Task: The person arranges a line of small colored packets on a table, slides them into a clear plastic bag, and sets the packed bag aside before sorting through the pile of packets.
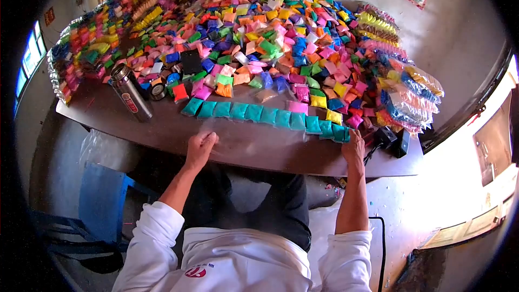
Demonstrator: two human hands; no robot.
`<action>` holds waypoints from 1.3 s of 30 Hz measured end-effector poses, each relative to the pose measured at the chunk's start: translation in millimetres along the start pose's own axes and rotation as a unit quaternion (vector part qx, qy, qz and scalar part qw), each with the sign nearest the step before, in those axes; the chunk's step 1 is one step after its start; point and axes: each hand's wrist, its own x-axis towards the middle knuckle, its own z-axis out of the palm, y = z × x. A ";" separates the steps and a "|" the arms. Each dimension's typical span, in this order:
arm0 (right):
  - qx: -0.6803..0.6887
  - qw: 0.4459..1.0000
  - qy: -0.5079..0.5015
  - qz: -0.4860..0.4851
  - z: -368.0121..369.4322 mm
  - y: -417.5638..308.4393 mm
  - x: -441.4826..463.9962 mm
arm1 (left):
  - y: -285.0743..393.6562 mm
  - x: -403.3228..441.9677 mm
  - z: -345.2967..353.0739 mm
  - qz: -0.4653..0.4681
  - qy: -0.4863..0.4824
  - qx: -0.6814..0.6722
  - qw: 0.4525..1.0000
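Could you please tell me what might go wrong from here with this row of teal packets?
The heap of coloured packets rises behind the row of teal packets, so some might slide down and mix in; a pink packet lies close behind it. The thermos flask stands beyond the row's left end and looks uncapped, so a wide sweep of the left hand could tip it. A jerk of the right hand, at the row's other end, could skew it.

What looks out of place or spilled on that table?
The flask looks open, with what seems its cap beside it: odd so near the heaped packets, which a knock might wet. No spill shows; the teal packet row lies orderly.
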 end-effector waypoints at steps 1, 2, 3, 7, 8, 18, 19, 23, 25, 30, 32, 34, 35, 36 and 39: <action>-0.022 1.000 -0.004 -0.002 2.8 2.5 1.6 | -1.1 -3.0 3.1 0.000 0.001 -0.001 1.000; -0.023 1.000 -0.003 -0.003 5.4 4.9 3.1 | -2.1 -5.8 6.0 0.016 0.012 0.040 0.999; -0.017 1.000 0.001 0.002 5.3 4.5 3.7 | -2.4 -7.8 8.0 0.032 0.023 0.080 0.996; -0.004 0.999 0.032 0.015 0.8 6.2 4.0 | -8.5 -7.4 9.9 0.029 0.026 0.069 0.997; -0.006 0.999 0.030 0.013 -0.6 6.3 4.0 | -7.3 -8.0 9.7 0.027 0.027 0.068 0.997; 0.038 0.998 -0.022 -0.051 -4.7 -22.7 -8.8 | -4.4 -8.6 11.9 0.033 0.049 0.068 0.996; 0.039 0.998 -0.023 -0.051 -7.6 -25.5 -9.0 | -7.0 -9.2 11.6 0.025 0.048 0.068 0.996; 0.002 0.997 -0.056 -0.051 -9.9 -23.4 -8.1 | -8.8 -9.5 11.9 0.030 0.047 0.053 0.997; 0.001 0.995 -0.095 -0.041 -18.2 -28.2 -5.2 | -7.9 -9.4 12.5 0.034 0.050 0.048 0.997; -0.002 0.998 -0.031 -0.056 -2.8 -17.6 -3.5 | -6.6 -9.4 13.0 0.028 0.050 0.040 0.998; -0.010 0.998 -0.012 -0.053 -0.1 -17.8 -2.6 | -8.6 -9.9 11.3 0.028 0.051 0.041 0.997; 0.010 1.000 0.020 -0.013 -4.9 -18.5 -1.5 | -6.7 -11.0 9.7 0.017 0.031 0.038 0.999; 0.009 1.000 0.018 -0.013 -8.0 -18.0 -1.5 | -7.5 -11.0 9.5 0.015 0.032 0.038 0.999; 0.001 1.000 0.008 0.006 -17.7 -22.2 -1.4 | -8.2 -10.5 9.1 0.012 0.026 0.040 0.999; -0.002 0.999 0.004 0.034 -56.1 -43.6 -2.5 | -3.8 -10.9 10.6 0.011 0.026 0.037 0.999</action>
